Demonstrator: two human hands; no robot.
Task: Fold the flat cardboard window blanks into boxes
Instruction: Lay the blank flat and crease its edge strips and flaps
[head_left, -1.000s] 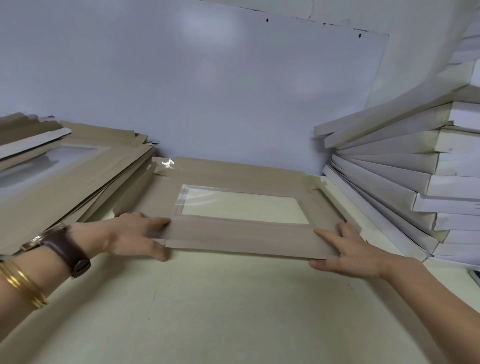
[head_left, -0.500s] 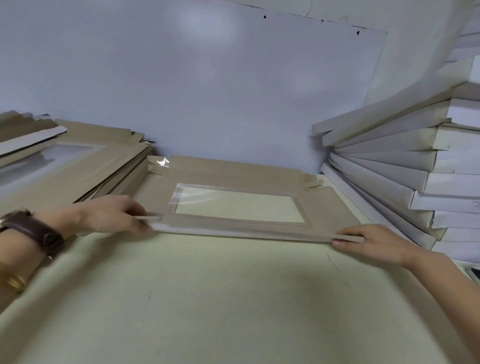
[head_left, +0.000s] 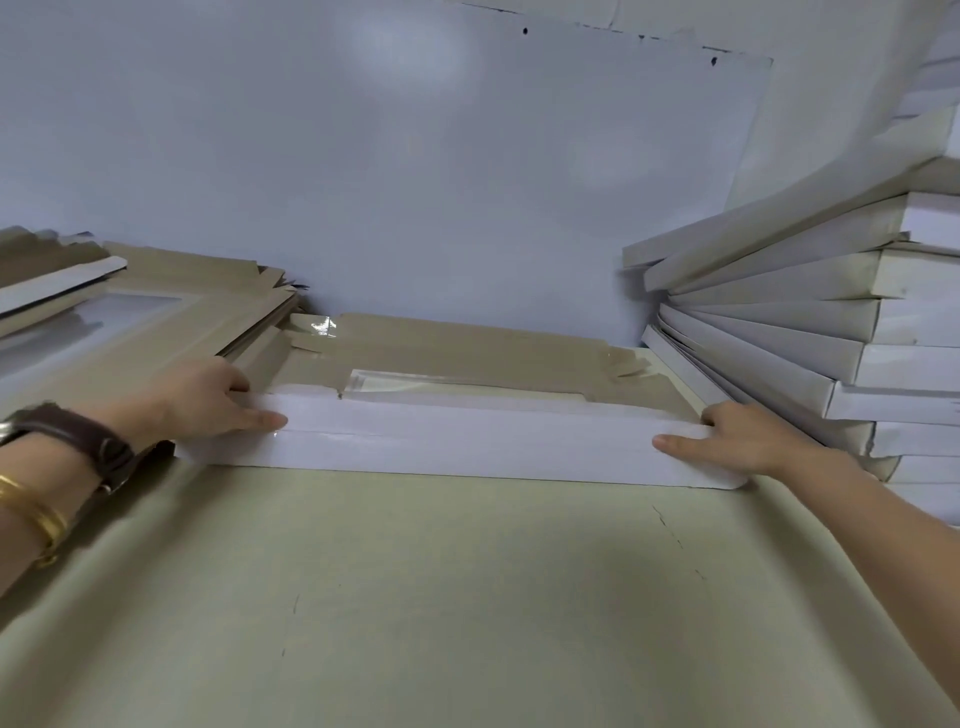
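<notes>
Bench (head_left: 467, 597): cream top with a few thin cracks, bare in the foreground.
Left wrist: a brown-strapped watch (head_left: 78, 441) and gold bangles (head_left: 36, 514).
Left grip (head_left: 208, 400): clamped on the left end of the window blank's near flap, thumb flat on its white face, the fingers hidden behind it.
Right grip (head_left: 737, 436): clamped on the right end of the same flap, thumb along the white face, fingers curled over the top edge.
Window blank (head_left: 467, 441): lies on the bench between the two grips. Its near flap stands up with the white side toward the camera, and the brown panel lies flat behind it.
Window film (head_left: 467, 382): a clear pane in the flat panel, just behind the upright flap.
Flat blanks (head_left: 156, 332): a brown pile at the left, beside the left grip.
Folded boxes (head_left: 831, 332): a white leaning stack at the right, close behind the right grip.
Board (head_left: 415, 182): a pale sheet upright at the back.
</notes>
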